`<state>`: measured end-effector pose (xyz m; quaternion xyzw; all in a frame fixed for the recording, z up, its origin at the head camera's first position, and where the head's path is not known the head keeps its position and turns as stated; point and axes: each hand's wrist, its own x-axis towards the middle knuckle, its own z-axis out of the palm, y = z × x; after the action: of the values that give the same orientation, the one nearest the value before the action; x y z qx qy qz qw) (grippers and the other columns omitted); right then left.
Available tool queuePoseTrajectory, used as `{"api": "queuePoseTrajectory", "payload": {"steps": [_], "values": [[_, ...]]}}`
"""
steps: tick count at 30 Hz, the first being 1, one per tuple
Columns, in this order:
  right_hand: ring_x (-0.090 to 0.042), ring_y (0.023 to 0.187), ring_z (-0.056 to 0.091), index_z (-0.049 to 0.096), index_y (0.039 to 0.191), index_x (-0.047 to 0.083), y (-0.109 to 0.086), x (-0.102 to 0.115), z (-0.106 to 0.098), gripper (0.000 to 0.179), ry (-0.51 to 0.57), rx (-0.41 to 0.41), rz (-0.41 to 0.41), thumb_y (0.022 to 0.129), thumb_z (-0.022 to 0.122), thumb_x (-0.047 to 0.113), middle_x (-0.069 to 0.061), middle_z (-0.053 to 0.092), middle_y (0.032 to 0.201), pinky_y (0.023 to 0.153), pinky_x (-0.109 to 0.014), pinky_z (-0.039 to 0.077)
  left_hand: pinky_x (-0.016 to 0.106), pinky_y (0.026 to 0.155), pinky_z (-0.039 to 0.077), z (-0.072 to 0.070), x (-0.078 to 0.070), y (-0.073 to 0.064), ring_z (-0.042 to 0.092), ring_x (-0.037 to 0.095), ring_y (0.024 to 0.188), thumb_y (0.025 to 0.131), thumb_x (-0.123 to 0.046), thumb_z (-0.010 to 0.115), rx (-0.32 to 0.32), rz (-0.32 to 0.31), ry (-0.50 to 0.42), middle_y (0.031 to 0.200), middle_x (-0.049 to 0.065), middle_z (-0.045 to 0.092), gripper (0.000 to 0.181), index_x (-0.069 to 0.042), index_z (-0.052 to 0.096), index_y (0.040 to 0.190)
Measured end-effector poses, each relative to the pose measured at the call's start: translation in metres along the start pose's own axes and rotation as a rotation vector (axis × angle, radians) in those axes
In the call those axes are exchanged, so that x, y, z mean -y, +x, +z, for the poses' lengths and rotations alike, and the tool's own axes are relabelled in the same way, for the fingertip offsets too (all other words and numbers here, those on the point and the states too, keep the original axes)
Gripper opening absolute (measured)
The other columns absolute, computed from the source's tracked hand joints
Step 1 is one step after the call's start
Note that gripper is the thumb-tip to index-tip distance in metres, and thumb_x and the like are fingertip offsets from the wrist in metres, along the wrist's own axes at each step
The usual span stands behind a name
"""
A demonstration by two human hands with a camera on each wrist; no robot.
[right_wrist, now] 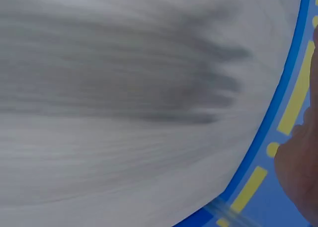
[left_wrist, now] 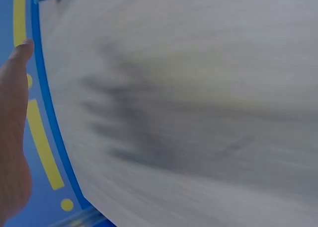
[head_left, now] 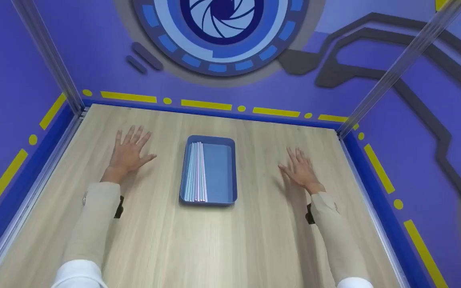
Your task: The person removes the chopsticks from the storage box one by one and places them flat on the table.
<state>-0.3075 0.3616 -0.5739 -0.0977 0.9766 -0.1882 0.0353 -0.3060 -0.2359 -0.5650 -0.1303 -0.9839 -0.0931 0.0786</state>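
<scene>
In the head view a blue rectangular tray [head_left: 233,176] lies on the wooden table between the two hands. Several thin pastel straws [head_left: 197,172], pale blue, white and pink, lie lengthwise along its left side. To the left of the tray is the left hand [head_left: 128,154], fingers spread and holding nothing. The right hand [head_left: 300,170] hovers on the other side, fingers extended, its shadow falling on the tabletop. Only part of the left hand [left_wrist: 12,137] shows at the edge of the left wrist view, and part of the right hand [right_wrist: 298,167] in the right wrist view.
The light wooden table [head_left: 210,244] is bounded by blue walls with yellow dashes [head_left: 206,105] at the back and sides. Clear vertical posts stand at the back left corner [head_left: 50,56] and back right corner [head_left: 406,64].
</scene>
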Motion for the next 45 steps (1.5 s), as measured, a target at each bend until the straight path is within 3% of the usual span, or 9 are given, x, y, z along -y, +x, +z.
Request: {"api": "queuePoseTrajectory", "payload": {"steps": [5, 9, 15, 19, 27, 31, 35, 40, 45], "values": [[-0.046, 0.157, 0.009, 0.017, 0.165, 0.014, 0.005, 0.019, 0.001, 0.079, 0.038, -0.020, -0.057, 0.104, 0.054, 0.047, -0.025, 0.004, 0.171, 0.127, -0.066, 0.008, 0.064, 0.128, -0.004, 0.000, -0.023, 0.013, 0.015, 0.038, 0.158, 0.098, -0.051, 0.062, 0.017, 0.031, -0.115, 0.169, 0.017, 0.024, 0.080, -0.013, 0.031, 0.161], [-0.050, 0.155, 0.016, 0.021, 0.164, 0.016, 0.007, 0.034, 0.002, 0.075, 0.053, 0.020, -0.082, 0.104, 0.052, 0.048, -0.024, 0.006, 0.171, 0.125, -0.070, 0.012, 0.066, 0.127, -0.002, 0.002, -0.037, 0.016, 0.023, 0.040, 0.156, 0.098, -0.051, 0.061, 0.055, 0.011, -0.275, 0.165, 0.018, 0.034, 0.075, -0.012, 0.038, 0.158], [-0.050, 0.150, 0.027, 0.027, 0.162, 0.012, 0.011, 0.048, 0.005, 0.068, 0.058, 0.042, -0.109, 0.106, 0.050, 0.044, -0.026, 0.027, 0.165, 0.122, -0.071, 0.020, 0.061, 0.122, 0.029, 0.011, -0.051, 0.013, 0.043, 0.042, 0.144, 0.101, -0.048, 0.060, 0.197, -0.089, -0.627, 0.158, 0.019, 0.046, 0.066, -0.010, 0.047, 0.153], [-0.048, 0.148, 0.034, 0.031, 0.161, 0.010, 0.015, 0.055, 0.005, 0.063, 0.107, 0.038, -0.117, 0.108, 0.047, 0.042, -0.025, 0.037, 0.160, 0.122, -0.068, 0.025, 0.055, 0.111, 0.048, 0.027, -0.066, 0.012, 0.052, 0.039, 0.136, 0.101, -0.037, 0.064, 0.252, -0.153, -0.863, 0.156, 0.019, 0.047, 0.063, -0.010, 0.045, 0.154], [-0.045, 0.138, 0.047, 0.037, 0.157, 0.003, 0.012, 0.072, -0.003, 0.058, 0.194, 0.076, -0.136, 0.110, 0.044, 0.036, -0.026, 0.046, 0.153, 0.117, -0.062, 0.038, 0.051, 0.099, 0.058, 0.067, -0.096, 0.015, 0.064, 0.035, 0.122, 0.099, -0.029, 0.069, 0.287, -0.182, -1.267, 0.157, 0.020, 0.046, 0.067, -0.008, 0.041, 0.156], [-0.043, 0.144, 0.043, 0.037, 0.158, 0.008, 0.015, 0.093, -0.002, 0.061, 0.206, 0.137, -0.149, 0.110, 0.037, 0.045, -0.022, 0.043, 0.158, 0.121, -0.061, 0.035, 0.045, 0.094, 0.059, 0.077, -0.098, 0.015, 0.065, 0.026, 0.114, 0.098, -0.017, 0.070, 0.240, -0.246, -1.338, 0.149, 0.026, 0.052, 0.063, -0.003, 0.044, 0.153], [-0.038, 0.149, 0.039, 0.040, 0.157, 0.011, 0.020, 0.113, 0.001, 0.060, 0.222, 0.155, -0.150, 0.111, 0.033, 0.048, -0.018, 0.042, 0.160, 0.124, -0.058, 0.031, 0.039, 0.097, 0.059, 0.080, -0.097, 0.015, 0.059, 0.029, 0.127, 0.097, -0.010, 0.069, 0.247, -0.272, -1.380, 0.153, 0.028, 0.048, 0.064, 0.000, 0.041, 0.154], [-0.036, 0.147, 0.043, 0.045, 0.154, 0.008, 0.028, 0.134, 0.005, 0.056, 0.276, 0.155, -0.173, 0.112, 0.034, 0.044, -0.017, 0.047, 0.158, 0.122, -0.056, 0.035, 0.030, 0.098, 0.057, 0.082, -0.094, 0.013, 0.046, 0.040, 0.142, 0.097, -0.004, 0.067, 0.273, -0.271, -1.420, 0.160, 0.025, 0.039, 0.064, 0.001, 0.039, 0.154], [-0.037, 0.136, 0.054, 0.046, 0.152, 0.006, 0.035, 0.150, 0.013, 0.051, 0.370, 0.189, -0.212, 0.110, 0.044, 0.035, -0.018, 0.055, 0.149, 0.115, -0.054, 0.045, 0.025, 0.097, 0.057, 0.083, -0.084, 0.003, 0.043, 0.040, 0.143, 0.095, 0.003, 0.065, 0.292, -0.286, -1.455, 0.160, 0.025, 0.039, 0.068, -0.002, 0.038, 0.156]]}}
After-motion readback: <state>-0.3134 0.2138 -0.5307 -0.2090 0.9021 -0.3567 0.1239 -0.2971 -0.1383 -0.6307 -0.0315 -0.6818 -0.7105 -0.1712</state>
